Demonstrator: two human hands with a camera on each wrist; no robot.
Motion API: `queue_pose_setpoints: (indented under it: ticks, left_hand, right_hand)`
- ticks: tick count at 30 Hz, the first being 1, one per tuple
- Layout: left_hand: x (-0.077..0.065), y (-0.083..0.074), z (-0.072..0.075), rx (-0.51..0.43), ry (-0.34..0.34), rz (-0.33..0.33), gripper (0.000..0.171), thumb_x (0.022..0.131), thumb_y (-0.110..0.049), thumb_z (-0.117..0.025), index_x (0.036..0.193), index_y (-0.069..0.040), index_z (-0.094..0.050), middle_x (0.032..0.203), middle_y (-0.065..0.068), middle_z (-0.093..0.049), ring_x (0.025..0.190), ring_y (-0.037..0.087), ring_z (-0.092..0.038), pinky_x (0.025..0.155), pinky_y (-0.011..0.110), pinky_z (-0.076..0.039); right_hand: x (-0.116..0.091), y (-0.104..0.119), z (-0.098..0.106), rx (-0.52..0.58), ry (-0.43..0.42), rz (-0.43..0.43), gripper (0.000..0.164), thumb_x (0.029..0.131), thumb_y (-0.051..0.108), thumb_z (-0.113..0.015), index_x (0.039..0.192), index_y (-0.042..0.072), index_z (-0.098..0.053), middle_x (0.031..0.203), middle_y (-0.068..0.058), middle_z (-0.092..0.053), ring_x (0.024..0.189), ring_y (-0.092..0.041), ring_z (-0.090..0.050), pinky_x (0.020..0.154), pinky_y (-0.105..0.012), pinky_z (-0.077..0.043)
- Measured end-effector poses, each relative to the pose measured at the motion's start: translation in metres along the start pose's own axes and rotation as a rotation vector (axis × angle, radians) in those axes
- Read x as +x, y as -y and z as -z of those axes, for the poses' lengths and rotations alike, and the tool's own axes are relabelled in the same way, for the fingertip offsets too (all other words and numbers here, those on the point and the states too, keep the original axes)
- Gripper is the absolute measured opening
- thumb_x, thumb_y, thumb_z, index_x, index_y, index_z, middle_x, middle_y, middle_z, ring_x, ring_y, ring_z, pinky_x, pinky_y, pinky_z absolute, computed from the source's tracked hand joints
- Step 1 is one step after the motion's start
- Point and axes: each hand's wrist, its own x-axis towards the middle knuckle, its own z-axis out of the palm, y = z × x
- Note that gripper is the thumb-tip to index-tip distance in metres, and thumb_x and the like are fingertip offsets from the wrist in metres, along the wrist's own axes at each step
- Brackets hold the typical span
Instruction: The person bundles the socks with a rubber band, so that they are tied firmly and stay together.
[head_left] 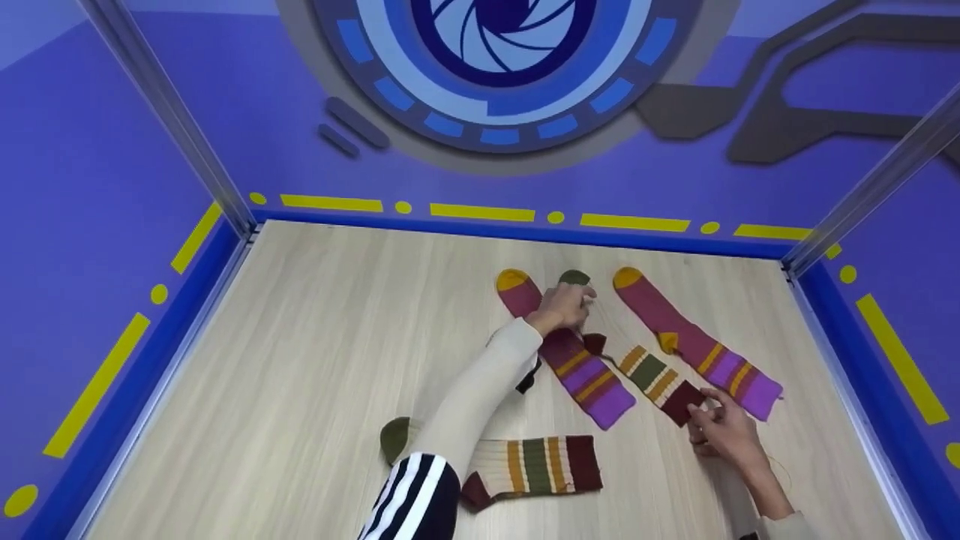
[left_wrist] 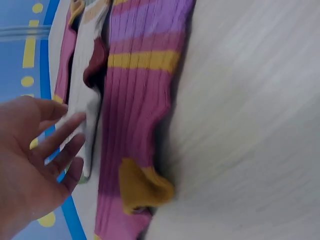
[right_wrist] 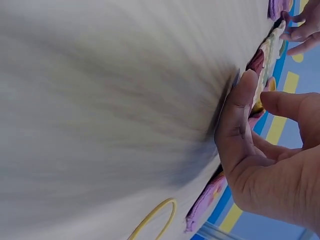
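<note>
A cream striped sock (head_left: 649, 373) with a maroon cuff and green toe lies slantwise between two pink-and-purple socks, the left one (head_left: 600, 390) and the right one (head_left: 709, 356), both with mustard toes and heels. Over the cream sock's foot is my left hand (head_left: 566, 306), fingers loosely bent and spread in the left wrist view. My right hand (head_left: 727, 431) is at the maroon cuff, fingertips right at its edge; thumb and forefinger stand apart in the right wrist view. A matching cream sock (head_left: 536, 465) lies nearer me, partly hidden by my left sleeve (head_left: 480, 405).
The socks lie on a pale wood-grain table (head_left: 315, 322). Blue-purple panels (head_left: 225, 112) with yellow markings enclose its back and sides, with metal posts at the corners. A thin yellow loop (right_wrist: 170, 210) shows by my right wrist.
</note>
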Motion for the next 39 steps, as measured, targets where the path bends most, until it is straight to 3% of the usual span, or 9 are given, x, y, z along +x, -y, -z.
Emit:
queue_pose_setpoints:
  ticks: [3, 6, 10, 13, 20, 23, 31, 35, 39]
  left_hand:
    - [0.001, 0.007, -0.004, -0.034, -0.083, 0.133, 0.039, 0.098, -0.013, -0.060, 0.136, -0.018, -0.066, 0.139, 0.006, -0.061, 0.129, 0.024, -0.055, 0.105, 0.040, -0.049]
    - [0.001, 0.012, -0.007, -0.068, -0.110, 0.219, 0.040, 0.098, -0.012, -0.058, 0.137, -0.019, -0.065, 0.145, 0.007, -0.055, 0.134, 0.025, -0.047, 0.110, 0.044, -0.044]
    - [0.000, 0.010, -0.010, -0.071, -0.096, 0.199, 0.039, 0.098, -0.015, -0.056, 0.135, -0.017, -0.066, 0.147, 0.006, -0.056, 0.136, 0.025, -0.046, 0.111, 0.045, -0.041]
    - [0.000, 0.007, -0.012, -0.108, -0.133, 0.196, 0.038, 0.098, -0.015, -0.057, 0.135, -0.015, -0.067, 0.144, 0.006, -0.058, 0.134, 0.025, -0.049, 0.111, 0.044, -0.041]
    - [0.000, 0.009, -0.015, -0.423, -0.359, 0.205, 0.024, 0.092, -0.005, -0.068, 0.115, -0.004, -0.077, 0.120, 0.012, -0.074, 0.114, 0.026, -0.068, 0.101, 0.036, -0.052]
    - [0.001, 0.009, -0.012, -0.515, -0.412, 0.274, 0.015, 0.091, -0.007, -0.072, 0.101, -0.008, -0.082, 0.104, 0.006, -0.079, 0.099, 0.021, -0.073, 0.090, 0.032, -0.056]
    - [-0.009, 0.000, 0.008, -0.632, -0.436, 0.462, 0.003, 0.080, -0.017, -0.086, 0.080, -0.017, -0.083, 0.084, -0.002, -0.080, 0.085, 0.016, -0.073, 0.080, 0.029, -0.056]
    - [-0.016, -0.003, 0.018, -0.675, -0.420, 0.454, 0.008, 0.079, -0.013, -0.085, 0.084, -0.018, -0.080, 0.080, -0.006, -0.076, 0.077, 0.011, -0.069, 0.070, 0.025, -0.052]
    - [-0.026, 0.000, 0.027, -0.794, -0.355, 0.389, 0.018, 0.080, -0.005, -0.078, 0.096, -0.012, -0.076, 0.082, -0.006, -0.070, 0.071, 0.006, -0.061, 0.069, 0.026, -0.057]
  right_hand:
    - [-0.001, 0.000, -0.003, -0.007, -0.021, -0.004, 0.054, 0.102, 0.013, -0.057, 0.145, -0.013, -0.036, 0.077, -0.008, -0.065, 0.060, -0.014, -0.067, 0.052, -0.028, -0.057]
    - [-0.002, 0.000, -0.006, -0.022, -0.033, -0.010, 0.052, 0.102, 0.014, -0.059, 0.141, -0.013, -0.038, 0.074, -0.004, -0.060, 0.057, -0.012, -0.064, 0.051, -0.027, -0.056]
    - [-0.005, 0.000, -0.005, -0.022, -0.047, -0.031, 0.046, 0.101, 0.014, -0.060, 0.134, -0.013, -0.042, 0.074, -0.004, -0.058, 0.056, -0.013, -0.061, 0.050, -0.027, -0.055]
    - [-0.008, 0.000, -0.004, -0.006, -0.052, -0.036, 0.041, 0.100, 0.014, -0.062, 0.127, -0.012, -0.045, 0.073, -0.004, -0.060, 0.056, -0.013, -0.061, 0.050, -0.027, -0.055]
    - [-0.014, 0.000, -0.005, 0.073, -0.061, -0.044, 0.029, 0.101, 0.016, -0.062, 0.118, -0.006, -0.053, 0.074, -0.002, -0.067, 0.059, -0.012, -0.065, 0.053, -0.027, -0.057]
    - [-0.018, 0.002, -0.003, 0.072, -0.085, -0.043, 0.030, 0.101, 0.019, -0.063, 0.117, -0.005, -0.054, 0.080, -0.004, -0.069, 0.060, -0.012, -0.066, 0.052, -0.027, -0.055]
    - [-0.031, 0.015, 0.008, -0.044, -0.219, 0.007, 0.029, 0.098, 0.028, -0.067, 0.111, 0.002, -0.061, 0.104, -0.014, -0.070, 0.073, 0.003, -0.059, 0.058, -0.023, -0.050]
    - [-0.034, 0.025, 0.014, -0.021, -0.262, 0.004, 0.030, 0.098, 0.030, -0.066, 0.113, 0.004, -0.060, 0.101, -0.003, -0.070, 0.075, 0.011, -0.055, 0.063, -0.020, -0.050]
    - [-0.036, 0.035, 0.018, 0.077, -0.253, -0.033, 0.033, 0.102, 0.032, -0.061, 0.119, 0.006, -0.052, 0.096, 0.011, -0.064, 0.074, 0.006, -0.057, 0.063, -0.020, -0.051]
